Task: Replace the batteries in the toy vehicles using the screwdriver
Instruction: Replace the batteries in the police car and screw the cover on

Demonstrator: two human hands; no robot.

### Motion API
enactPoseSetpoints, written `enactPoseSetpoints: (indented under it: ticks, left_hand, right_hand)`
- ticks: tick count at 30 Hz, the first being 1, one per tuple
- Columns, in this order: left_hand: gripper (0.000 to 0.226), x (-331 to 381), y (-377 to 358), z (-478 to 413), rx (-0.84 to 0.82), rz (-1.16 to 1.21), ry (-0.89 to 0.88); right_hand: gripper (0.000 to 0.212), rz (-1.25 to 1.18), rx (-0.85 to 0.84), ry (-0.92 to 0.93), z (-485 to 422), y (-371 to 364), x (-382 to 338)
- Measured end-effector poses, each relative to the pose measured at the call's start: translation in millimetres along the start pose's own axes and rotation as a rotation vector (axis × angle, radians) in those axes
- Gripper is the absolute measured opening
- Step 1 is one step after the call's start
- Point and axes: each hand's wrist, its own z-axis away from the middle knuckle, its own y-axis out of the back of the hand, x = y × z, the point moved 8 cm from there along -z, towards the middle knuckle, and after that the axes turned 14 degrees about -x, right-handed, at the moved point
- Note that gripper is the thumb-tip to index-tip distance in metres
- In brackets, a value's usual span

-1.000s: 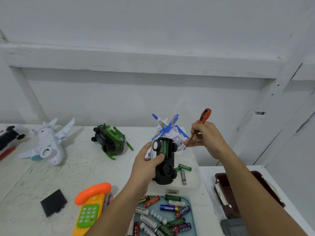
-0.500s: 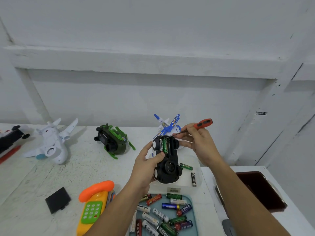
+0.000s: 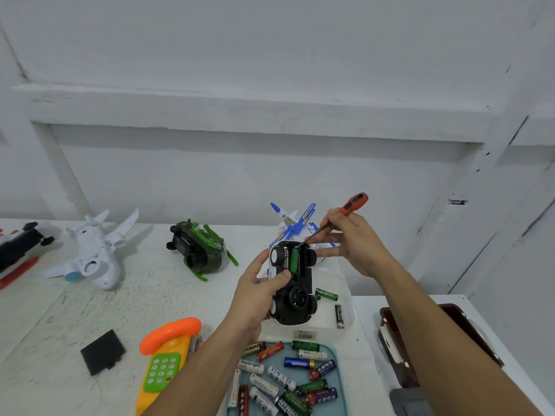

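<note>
My left hand (image 3: 258, 291) grips an upturned black toy car (image 3: 295, 292), thumb pressed near its open battery bay. Two batteries (image 3: 290, 259), one black and one green, lie in the bay. My right hand (image 3: 354, 243) holds a red-handled screwdriver (image 3: 353, 203), its tip touching the top end of the green battery. A blue tray (image 3: 339, 355) below the car holds several loose batteries. The black battery cover (image 3: 102, 352) lies on the table at the left.
A white toy plane (image 3: 96, 259), a green toy vehicle (image 3: 199, 249) and a blue-white plane (image 3: 295, 225) stand on the white table. An orange toy phone (image 3: 165, 358) lies near my left forearm. Two batteries lie in a clear tub (image 3: 345, 321). A brown box (image 3: 393, 340) sits right.
My right hand swung the screwdriver down from an upright hold and brought its tip to the batteries in the car's bay. The left hand kept the car nearly still.
</note>
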Motion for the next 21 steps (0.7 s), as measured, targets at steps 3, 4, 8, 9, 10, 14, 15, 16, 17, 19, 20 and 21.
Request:
enactPoseSetpoints:
  ticks: [3,4,8,9,10,14,15,16,17,19,20,21]
  left_hand:
    - [0.054,0.1,-0.3,0.0,-0.001,0.008,0.007]
    - [0.053,-0.1,0.2,-0.2,0.001,0.013,0.010]
    - [0.048,-0.6,3.1,-0.5,0.005,0.036,0.022]
    - [0.047,-0.5,3.9,-0.8,0.006,0.036,0.027]
    - [0.046,-0.8,4.8,-1.6,0.006,0.037,0.030]
    - [0.041,-0.5,5.7,-4.1,0.004,0.036,0.030]
    - [0.040,-0.2,5.4,-4.1,0.002,0.034,0.031]
    - [0.039,-0.5,5.4,-4.3,0.001,0.032,0.032]
    - [0.038,-0.5,5.4,-4.3,-0.001,0.032,0.033]
    - [0.037,-1.0,5.6,-4.6,-0.004,0.034,0.034]
    - [0.036,-1.3,6.1,-5.2,-0.003,0.034,0.035]
    - [0.035,-1.6,6.4,-5.4,-0.002,0.032,0.036]
  right_hand:
    - [0.032,-0.059,-0.003,-0.021,0.3,3.0,0.6]
    - [0.032,-0.076,-0.001,-0.025,0.8,4.1,1.7]
    - [0.034,-0.107,-0.011,-0.030,7.0,7.4,8.0]
    - [0.035,-0.104,-0.016,-0.036,9.3,8.4,10.2]
    - [0.035,-0.096,-0.021,-0.048,11.6,9.4,13.0]
    - [0.035,-0.021,-0.018,-0.108,20.1,17.0,24.4]
    - [0.035,-0.005,-0.005,-0.118,22.2,20.1,26.4]
    - [0.034,0.004,0.012,-0.124,24.0,23.1,28.0]
    - [0.033,0.005,0.028,-0.122,25.4,25.7,28.9]
    - [0.032,-0.018,0.058,-0.101,26.5,28.4,29.1]
    - [0.031,-0.038,0.071,-0.085,26.0,28.4,28.8]
    - [0.031,-0.061,0.081,-0.068,25.1,27.3,28.2]
